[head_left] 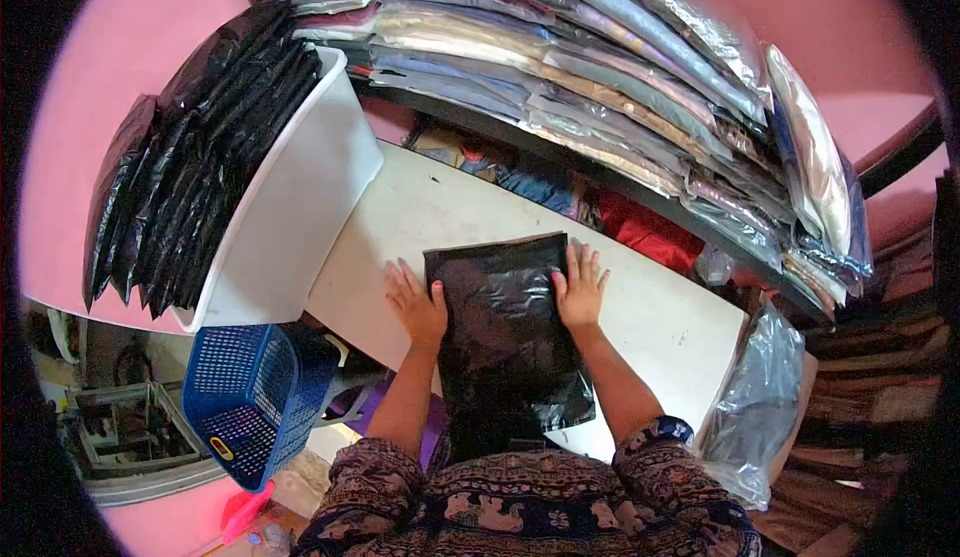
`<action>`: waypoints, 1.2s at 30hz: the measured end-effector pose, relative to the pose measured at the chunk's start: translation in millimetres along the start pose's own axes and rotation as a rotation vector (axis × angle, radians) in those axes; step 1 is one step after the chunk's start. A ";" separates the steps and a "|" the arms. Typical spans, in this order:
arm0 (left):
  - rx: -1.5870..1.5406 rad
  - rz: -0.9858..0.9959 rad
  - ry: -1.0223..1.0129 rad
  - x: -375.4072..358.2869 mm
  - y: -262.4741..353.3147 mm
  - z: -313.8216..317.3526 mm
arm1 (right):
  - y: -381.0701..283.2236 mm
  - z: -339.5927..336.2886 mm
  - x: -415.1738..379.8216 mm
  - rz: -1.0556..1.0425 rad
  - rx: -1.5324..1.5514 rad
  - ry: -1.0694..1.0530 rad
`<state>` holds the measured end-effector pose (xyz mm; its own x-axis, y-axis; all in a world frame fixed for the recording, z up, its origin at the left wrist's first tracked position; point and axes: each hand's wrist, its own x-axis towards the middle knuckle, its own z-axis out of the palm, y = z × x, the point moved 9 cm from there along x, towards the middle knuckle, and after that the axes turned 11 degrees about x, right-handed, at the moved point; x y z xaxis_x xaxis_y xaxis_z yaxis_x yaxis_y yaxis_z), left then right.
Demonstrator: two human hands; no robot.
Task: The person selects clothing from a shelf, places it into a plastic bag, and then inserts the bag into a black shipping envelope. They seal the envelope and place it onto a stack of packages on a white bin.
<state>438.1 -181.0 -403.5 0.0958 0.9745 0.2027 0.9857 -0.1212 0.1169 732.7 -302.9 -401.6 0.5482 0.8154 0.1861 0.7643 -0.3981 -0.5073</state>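
Note:
A flat black plastic package [508,327] lies on the white table [385,217], its lower end close to my body. My left hand [415,302] rests at the package's left edge, fingers spread, the thumb touching it. On the opposite edge lies my right hand [580,285], also with fingers spread and the thumb against the plastic. Neither hand grips anything. The package's surface looks shiny and slightly wrinkled.
A white bin [290,197] full of black packages [200,167] stands at the left, above a blue basket [260,387]. Stacks of clear-wrapped folded fabric [560,67] fill a shelf behind the table. Clear plastic [755,407] lies at the right end.

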 end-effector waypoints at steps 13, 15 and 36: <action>0.053 0.381 -0.132 -67.6 7.9 -10.1 | 7.8 -16.9 -85.9 -0.196 0.099 -0.223; -0.106 0.426 -0.144 -79.4 12.4 -22.2 | 12.2 -31.3 -92.0 -0.162 0.111 -0.188; 0.009 0.893 -0.462 -188.8 -68.5 -39.1 | 41.0 -85.2 -173.3 -0.723 -0.135 -0.562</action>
<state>347.0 -364.1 -411.7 0.8428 0.5056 -0.1846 0.5277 -0.8437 0.0987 698.0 -496.3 -382.9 -0.2960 0.9546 -0.0337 0.9087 0.2706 -0.3180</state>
